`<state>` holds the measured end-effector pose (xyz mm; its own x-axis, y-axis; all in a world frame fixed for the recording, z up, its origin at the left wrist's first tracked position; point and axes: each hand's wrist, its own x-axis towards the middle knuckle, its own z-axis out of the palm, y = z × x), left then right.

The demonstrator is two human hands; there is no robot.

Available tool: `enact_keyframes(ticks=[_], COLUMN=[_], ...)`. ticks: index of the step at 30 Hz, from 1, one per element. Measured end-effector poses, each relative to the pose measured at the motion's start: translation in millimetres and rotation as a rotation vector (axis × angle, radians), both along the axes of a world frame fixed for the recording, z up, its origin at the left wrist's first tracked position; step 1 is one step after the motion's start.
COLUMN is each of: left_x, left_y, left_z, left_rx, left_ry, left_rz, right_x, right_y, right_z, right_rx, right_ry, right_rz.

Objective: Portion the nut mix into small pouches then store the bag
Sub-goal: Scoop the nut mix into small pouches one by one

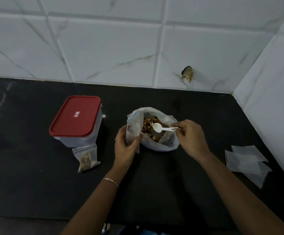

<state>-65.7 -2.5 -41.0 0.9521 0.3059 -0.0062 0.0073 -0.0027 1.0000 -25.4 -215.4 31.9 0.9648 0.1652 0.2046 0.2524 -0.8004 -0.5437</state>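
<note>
While the bag (156, 146) sits open mid-counter with the nut mix (147, 127) showing in its mouth, a white spoon (163, 129) lies over the mix, bowl up and looking empty. My read is a scoop about to be taken, not one being carried. The right hand (190, 138) pinches the spoon's handle end between thumb and fingers, coming in over the bag's right rim. The left hand (126, 150) grips a clear pouch (132, 132), fingers and thumb curled round it, mouth up and touching the bag's left rim — held that close probably so the spoon's trip is short and spills drop back in the bag. Can't tell if this pouch has any mix in it yet. One filled pouch (87, 158) lies on the counter (36, 184) just in front of a box (76, 119) with its red lid on — likely the finished pile, and the box may be for storage. Flat empty pouches (246, 160) lie stacked well off to the right, near the side wall, on the spoon hand's side. Judged early in portioning: one done, several left, bag not yet closed or stored.
</note>
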Motion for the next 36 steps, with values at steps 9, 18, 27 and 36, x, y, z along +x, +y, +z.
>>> enact_keyframes(ticks=[9, 18, 27, 36], left_x=[-15.4, -12.1, -13.0, -14.5], left_y=[-12.2, -14.0, -19.7, -16.2], left_z=[-2.9, 2.2, 9.0, 11.6], left_rx=[0.024, -0.119, -0.179, -0.229], left_ry=[-0.021, 0.052, 0.064, 0.073], left_rz=[-0.033, -0.143, -0.167, -0.195], right_x=[39.2, 28.6, 39.4, 28.1], right_y=[41.6, 21.3, 36.0, 11.7], right_z=[-8.0, -15.3, -21.4, -15.3], right_rx=[-0.602, -0.422, -0.488, -0.364], right_ry=[-0.212, -0.123, -0.187, -0.15], right_rz=[0.244, 0.289, 0.292, 0.32])
